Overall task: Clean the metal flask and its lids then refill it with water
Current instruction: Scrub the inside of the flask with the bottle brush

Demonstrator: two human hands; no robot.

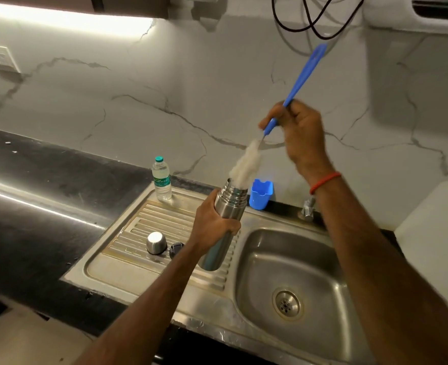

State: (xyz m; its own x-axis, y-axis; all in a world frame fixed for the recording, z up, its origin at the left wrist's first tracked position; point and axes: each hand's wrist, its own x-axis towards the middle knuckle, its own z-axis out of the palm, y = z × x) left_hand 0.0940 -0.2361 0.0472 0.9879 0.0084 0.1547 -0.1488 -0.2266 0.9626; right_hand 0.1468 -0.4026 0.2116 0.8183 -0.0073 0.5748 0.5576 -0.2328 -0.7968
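Sink drainboard w/ 2 lids, 1 bottle; L fingers grip flask, R fingers grip brush.

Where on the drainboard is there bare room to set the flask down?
The ribbed strip between the water bottle and the steel cap is bare, as is the flat front of the drainboard before the cap. The black stopper beside the cap crowds the middle. The sink basin is also bare.

Steel flask uncapped, tilted over drainboard, brush at mouth; steel cap, black stopper on drainboard.
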